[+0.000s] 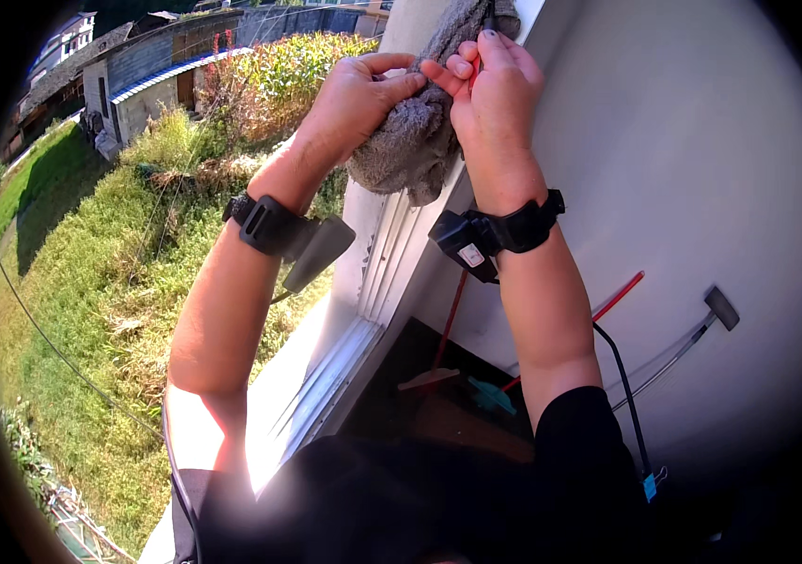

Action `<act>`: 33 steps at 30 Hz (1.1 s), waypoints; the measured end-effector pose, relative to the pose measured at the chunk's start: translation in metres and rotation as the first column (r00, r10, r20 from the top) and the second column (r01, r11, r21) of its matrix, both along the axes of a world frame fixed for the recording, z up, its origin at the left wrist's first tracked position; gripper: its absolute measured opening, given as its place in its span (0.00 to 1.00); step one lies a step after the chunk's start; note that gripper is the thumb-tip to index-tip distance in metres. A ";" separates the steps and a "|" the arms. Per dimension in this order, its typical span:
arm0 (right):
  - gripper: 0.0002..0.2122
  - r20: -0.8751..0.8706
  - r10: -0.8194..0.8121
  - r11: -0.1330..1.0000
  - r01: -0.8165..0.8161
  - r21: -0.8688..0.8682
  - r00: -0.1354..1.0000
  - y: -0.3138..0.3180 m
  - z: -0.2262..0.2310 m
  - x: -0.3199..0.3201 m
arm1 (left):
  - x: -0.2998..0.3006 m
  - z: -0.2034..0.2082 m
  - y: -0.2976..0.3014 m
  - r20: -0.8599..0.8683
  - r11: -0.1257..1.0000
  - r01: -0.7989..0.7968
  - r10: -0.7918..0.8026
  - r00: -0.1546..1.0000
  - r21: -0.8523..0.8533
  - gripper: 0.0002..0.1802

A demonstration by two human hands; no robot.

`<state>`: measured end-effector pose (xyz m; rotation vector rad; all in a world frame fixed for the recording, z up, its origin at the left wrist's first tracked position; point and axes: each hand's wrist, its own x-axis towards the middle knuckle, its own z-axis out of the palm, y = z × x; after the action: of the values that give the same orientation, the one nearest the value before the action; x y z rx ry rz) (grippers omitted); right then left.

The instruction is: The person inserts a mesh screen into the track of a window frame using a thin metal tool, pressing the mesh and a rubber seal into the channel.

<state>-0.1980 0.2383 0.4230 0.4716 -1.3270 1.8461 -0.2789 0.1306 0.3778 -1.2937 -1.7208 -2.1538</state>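
Observation:
My left hand (360, 101) grips a thick grey fluffy cloth (410, 146), its thumb and forefinger pinched on the near left side. The cloth hangs over the window's end wall, bunched above the white sliding track (396, 240). On the cloth's right side, my right hand (499, 89) is closed around a slim red piece (475, 73), mostly hidden by the fingers. A black part (489, 13) shows just above that hand, against the cloth; whether it joins the red piece I cannot tell. Black strapped devices sit on both wrists.
Left of the window, weedy ground (91, 310) lies far below, with a grey shed (142, 85) behind. To the right stands a white wall (683, 169). A long-handled tool with a dark head (722, 307) leans there, near a broom (430, 378) and a black cable (628, 395).

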 end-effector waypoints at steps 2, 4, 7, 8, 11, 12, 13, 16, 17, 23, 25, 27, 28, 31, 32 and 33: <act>0.05 0.072 0.048 0.999 -0.048 -0.004 0.996 0.000 -0.040 0.013 | 0.007 -0.035 -0.009 0.058 0.995 -0.019 0.025 0.998 -0.097 0.15; 0.05 0.179 0.070 0.997 -0.064 -0.041 0.981 0.000 -0.088 0.026 | 0.009 -0.071 -0.016 0.163 0.982 0.105 -0.080 0.983 -0.154 0.13; 0.07 0.339 0.076 0.991 -0.032 -0.132 0.938 -0.003 -0.157 0.047 | 0.026 -0.119 -0.028 0.352 0.963 0.207 -0.135 0.926 -0.175 0.11; 0.09 0.394 0.064 0.988 -0.003 -0.154 0.917 0.000 -0.182 0.055 | 0.034 -0.136 -0.025 0.405 0.963 0.213 -0.131 0.905 -0.164 0.10; 0.10 0.554 0.155 0.961 0.004 -0.275 0.818 -0.005 -0.258 0.075 | 0.060 -0.182 -0.041 0.557 0.957 0.204 -0.057 0.828 -0.205 0.09; 0.10 0.631 0.170 0.955 0.033 -0.296 0.757 -0.013 -0.282 0.081 | 0.068 -0.198 -0.052 0.555 0.950 0.186 -0.016 0.832 -0.250 0.10; 0.10 0.708 0.157 0.951 0.089 -0.297 0.689 -0.013 -0.306 0.090 | 0.075 -0.219 -0.051 0.555 0.940 0.194 -0.006 0.832 -0.281 0.10; 0.10 0.807 0.115 0.968 0.117 -0.222 0.579 -0.027 -0.351 0.120 | 0.115 -0.248 -0.071 0.585 0.921 0.198 0.038 0.810 -0.335 0.06; 0.10 0.803 0.067 0.979 0.116 -0.167 0.592 -0.026 -0.362 0.129 | 0.127 -0.253 -0.071 0.606 0.920 0.194 0.058 0.794 -0.342 0.06; 0.10 0.718 0.188 0.981 -0.092 -0.171 0.670 -0.006 -0.393 0.147 | 0.141 -0.276 -0.060 0.717 0.986 0.118 0.001 0.697 -0.116 0.08; 0.11 0.746 0.225 0.973 -0.100 -0.209 0.626 -0.001 -0.385 0.158 | 0.135 -0.285 -0.043 0.688 0.995 0.053 0.020 0.725 -0.085 0.10; 0.11 0.760 0.236 0.970 -0.108 -0.215 0.606 0.009 -0.379 0.168 | 0.126 -0.304 -0.018 0.588 0.991 -0.067 0.121 0.800 -0.112 0.13; 0.11 0.763 0.215 0.976 -0.100 -0.196 0.609 0.017 -0.378 0.173 | 0.121 -0.298 -0.005 0.565 0.989 -0.018 0.098 0.819 -0.146 0.17; 0.11 0.734 0.169 0.985 -0.097 -0.140 0.658 0.030 -0.372 0.180 | 0.104 -0.290 0.039 0.149 0.952 -0.269 0.291 0.945 -0.149 0.17; 0.11 0.722 0.159 0.987 -0.085 -0.138 0.674 0.033 -0.373 0.180 | 0.101 -0.291 0.051 0.136 0.912 -0.390 0.406 0.904 -0.131 0.14; 0.11 0.709 0.150 0.988 -0.075 -0.137 0.689 0.035 -0.373 0.180 | 0.100 -0.299 0.059 0.140 0.868 -0.463 0.488 0.861 -0.178 0.13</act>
<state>-0.0177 0.2736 0.0497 -0.2916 -1.7164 2.3051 -0.1792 0.1895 0.0791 -0.6016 -2.0261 -1.9266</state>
